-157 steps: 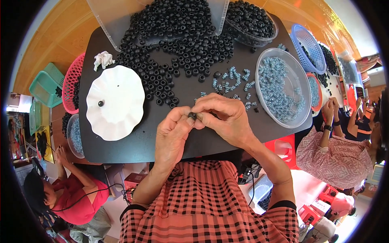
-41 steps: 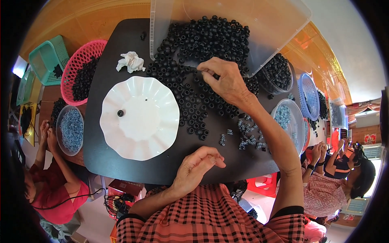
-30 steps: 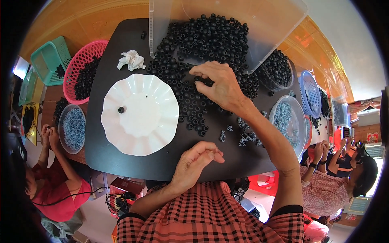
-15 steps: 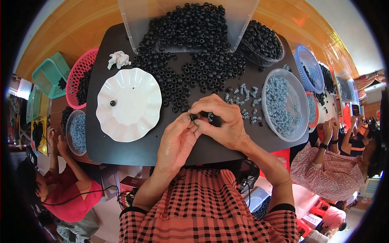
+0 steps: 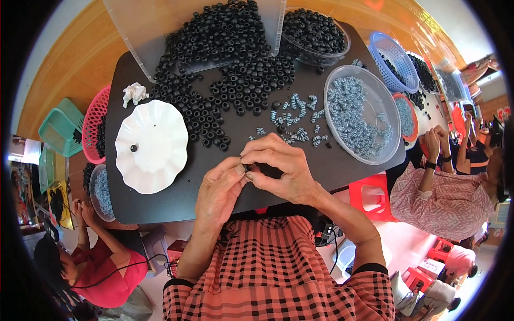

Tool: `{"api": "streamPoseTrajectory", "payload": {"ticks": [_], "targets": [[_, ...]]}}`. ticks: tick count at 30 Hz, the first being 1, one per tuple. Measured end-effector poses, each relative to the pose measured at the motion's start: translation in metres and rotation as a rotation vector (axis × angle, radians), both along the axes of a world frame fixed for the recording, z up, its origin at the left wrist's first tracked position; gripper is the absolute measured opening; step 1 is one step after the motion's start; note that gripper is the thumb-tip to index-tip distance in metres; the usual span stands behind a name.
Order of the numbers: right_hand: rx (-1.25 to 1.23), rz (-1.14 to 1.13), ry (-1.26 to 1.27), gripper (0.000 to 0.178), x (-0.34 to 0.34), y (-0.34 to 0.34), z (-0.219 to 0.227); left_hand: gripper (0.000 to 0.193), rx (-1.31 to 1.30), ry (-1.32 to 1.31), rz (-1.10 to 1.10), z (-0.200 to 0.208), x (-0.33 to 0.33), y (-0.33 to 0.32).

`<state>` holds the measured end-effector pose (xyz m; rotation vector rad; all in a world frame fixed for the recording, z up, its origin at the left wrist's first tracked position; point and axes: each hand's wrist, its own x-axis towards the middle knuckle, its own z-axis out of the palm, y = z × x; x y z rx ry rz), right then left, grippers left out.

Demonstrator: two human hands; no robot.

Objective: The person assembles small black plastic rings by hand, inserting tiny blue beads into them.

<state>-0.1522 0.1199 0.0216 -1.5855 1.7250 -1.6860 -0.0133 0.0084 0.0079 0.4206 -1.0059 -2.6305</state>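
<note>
One bead (image 5: 133, 148) looks finished on the plate (image 5: 152, 174); right of it, loose beads (image 5: 247, 88) remain, left hand (image 5: 217, 193) and right hand (image 5: 284, 170) pinching a dark piece (image 5: 247, 167).

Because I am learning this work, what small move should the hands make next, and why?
Perhaps turn the small dark piece slightly with the right hand while the left hand steadies it: both hands meet at it and cover most of it, so a better view may help.
</note>
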Motion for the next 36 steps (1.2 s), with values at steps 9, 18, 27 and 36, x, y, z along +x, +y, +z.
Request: {"api": "streamPoseTrajectory", "payload": {"ticks": [9, 18, 27, 36], "targets": [[0.070, 0.038, -0.156, 0.018, -0.005, 0.016, 0.008, 0.021, -0.009, -0.011, -0.213, 0.001, 0.006, 0.000], [0.178, -0.194, 0.595, 0.015, -0.050, -0.012, 0.012, 0.023, -0.011, 0.039, 0.019, -0.004, 0.003, 0.004], [0.225, -0.216, 0.548, 0.011, -0.061, -0.026, 0.017, 0.021, 0.057, 0.114, 0.013, -0.009, 0.003, 0.000], [0.291, -0.041, 0.665, 0.013, -0.053, -0.051, 0.016, 0.023, 0.076, 0.105, 0.005, -0.008, 0.002, 0.001]]}}
